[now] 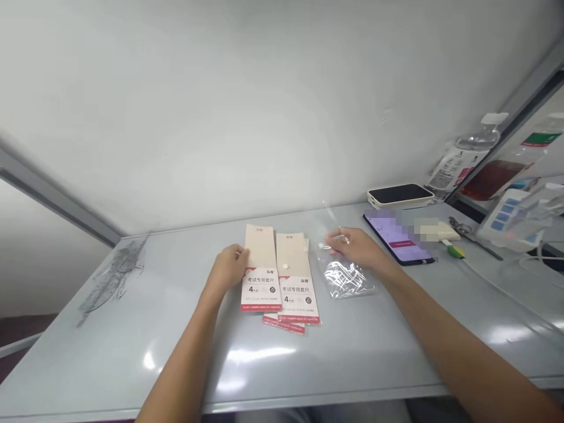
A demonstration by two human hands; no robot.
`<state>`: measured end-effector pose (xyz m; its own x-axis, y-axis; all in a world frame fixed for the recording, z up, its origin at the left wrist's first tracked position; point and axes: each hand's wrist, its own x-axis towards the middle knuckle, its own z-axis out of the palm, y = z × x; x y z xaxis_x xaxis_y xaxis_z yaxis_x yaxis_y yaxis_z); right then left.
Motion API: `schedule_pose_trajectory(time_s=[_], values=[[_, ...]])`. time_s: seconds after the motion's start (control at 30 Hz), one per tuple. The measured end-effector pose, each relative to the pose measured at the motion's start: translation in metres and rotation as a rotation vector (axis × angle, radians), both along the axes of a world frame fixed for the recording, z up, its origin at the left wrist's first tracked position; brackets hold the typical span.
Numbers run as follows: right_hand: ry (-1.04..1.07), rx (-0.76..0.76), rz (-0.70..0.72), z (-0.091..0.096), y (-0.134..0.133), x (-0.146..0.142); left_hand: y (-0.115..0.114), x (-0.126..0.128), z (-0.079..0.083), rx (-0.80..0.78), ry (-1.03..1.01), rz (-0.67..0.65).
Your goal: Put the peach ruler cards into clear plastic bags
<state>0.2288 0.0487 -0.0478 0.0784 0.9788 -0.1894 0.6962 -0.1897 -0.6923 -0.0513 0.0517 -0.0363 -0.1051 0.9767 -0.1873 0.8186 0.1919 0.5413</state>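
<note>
My left hand grips the left edge of a flat ruler set packet, cream above and white with a red band below. Beside it, slightly overlapped, lies a second ruler set packet with a small white dot on it. The red edge of another packet shows beneath. To the right, my right hand pinches the upper part of a clear plastic bag, whose lower end is crinkled and shiny. The bag's contents, if any, cannot be made out.
Transparent plastic pieces lie at the table's left. Right of my right hand are a lit phone, a dark-screened phone, a white cable and keys. A clear bottle leans by the wall.
</note>
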Motion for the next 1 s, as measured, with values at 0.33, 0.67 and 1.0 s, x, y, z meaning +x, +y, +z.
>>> schedule_pose_trajectory(time_s=[0.33, 0.67, 1.0], values=[[-0.707, 0.214, -0.035, -0.013, -0.006, -0.009, -0.006, 0.0, 0.001, 0.086, 0.433, 0.041], [-0.486, 0.402, 0.219, 0.004, -0.031, -0.048, -0.043, 0.08, -0.026, 0.294, 0.431, -0.388], [-0.353, 0.318, 0.281, 0.0, -0.037, -0.059, -0.033, 0.064, -0.017, 0.235, 0.316, -0.326]])
